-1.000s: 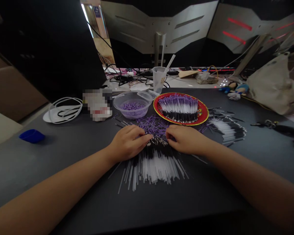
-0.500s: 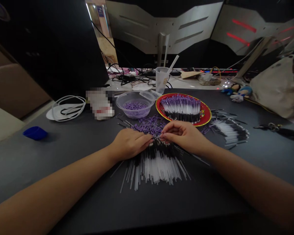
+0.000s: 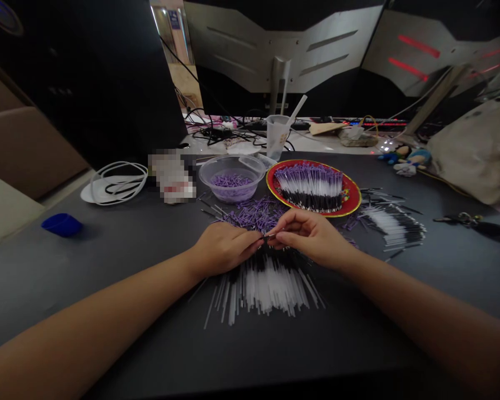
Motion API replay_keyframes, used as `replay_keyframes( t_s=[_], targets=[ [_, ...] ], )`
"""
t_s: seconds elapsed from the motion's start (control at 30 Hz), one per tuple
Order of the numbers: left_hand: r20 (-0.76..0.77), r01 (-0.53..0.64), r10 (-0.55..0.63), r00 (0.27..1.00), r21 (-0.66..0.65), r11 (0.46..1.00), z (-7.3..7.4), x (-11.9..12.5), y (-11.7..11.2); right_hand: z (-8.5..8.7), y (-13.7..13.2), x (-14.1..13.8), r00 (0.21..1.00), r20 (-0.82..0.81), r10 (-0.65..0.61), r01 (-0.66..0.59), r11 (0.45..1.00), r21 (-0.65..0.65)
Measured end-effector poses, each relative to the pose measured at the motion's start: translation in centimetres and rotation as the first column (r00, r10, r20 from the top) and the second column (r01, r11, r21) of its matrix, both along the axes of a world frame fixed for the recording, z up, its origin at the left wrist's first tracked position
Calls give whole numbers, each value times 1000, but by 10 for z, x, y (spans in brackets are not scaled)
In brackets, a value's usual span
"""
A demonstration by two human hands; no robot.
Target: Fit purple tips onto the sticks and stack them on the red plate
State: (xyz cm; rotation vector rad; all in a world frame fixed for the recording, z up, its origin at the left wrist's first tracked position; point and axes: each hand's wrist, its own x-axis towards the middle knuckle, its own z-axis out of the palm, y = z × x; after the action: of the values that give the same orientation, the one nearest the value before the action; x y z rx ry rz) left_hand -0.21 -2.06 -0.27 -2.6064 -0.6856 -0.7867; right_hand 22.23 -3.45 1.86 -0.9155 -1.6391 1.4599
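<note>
My left hand (image 3: 223, 248) and my right hand (image 3: 310, 236) meet above a fanned pile of thin black-and-white sticks (image 3: 262, 289) on the dark tabletop. Both hands pinch a thin dark stick (image 3: 269, 236) between their fingertips. Just beyond them lies a loose scatter of short purple sticks (image 3: 254, 215). A red plate with a gold rim (image 3: 352, 203) holds a neat purple, white and black bundle. A clear plastic bowl (image 3: 231, 191) holds more purple pieces. To the right lies another black-and-white stick bundle (image 3: 394, 228).
A blue plastic cup (image 3: 61, 225) lies at the left, near a white mask with looped straps (image 3: 112, 186) and a blurred packet (image 3: 170, 178). Behind stand a plastic cup with a straw (image 3: 277, 136) and a monitor stand. Small dolls (image 3: 404, 156) and a cloth bag (image 3: 470, 155) sit right.
My hands have drawn together from resting on the pile. Their fingertips now pinch the thin stick above it. The view has shifted slightly.
</note>
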Motion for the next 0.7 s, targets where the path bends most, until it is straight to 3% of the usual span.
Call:
replay_keyframes(
  t_s=[0.17, 0.33, 0.53, 0.7],
  targets=[
    [16, -66, 67, 998, -78, 995, -3, 1, -3, -7, -1, -6, 992, 123, -40, 22, 989, 144],
    [-7, -13, 12, 1000, -53, 998, -3, 0, 0, -4, -3, -7, 938, 333, -99, -21, 941, 338],
    [-5, 17, -18, 1000, -98, 995, -3, -1, 1, 3, 0, 0, 894, 418, -159, -41, 901, 431],
    [-7, 14, -15, 1000, -140, 990, 1, 0, 0, 7, 1, 5, 847, 491, -202, -119, 829, 547]
  ],
)
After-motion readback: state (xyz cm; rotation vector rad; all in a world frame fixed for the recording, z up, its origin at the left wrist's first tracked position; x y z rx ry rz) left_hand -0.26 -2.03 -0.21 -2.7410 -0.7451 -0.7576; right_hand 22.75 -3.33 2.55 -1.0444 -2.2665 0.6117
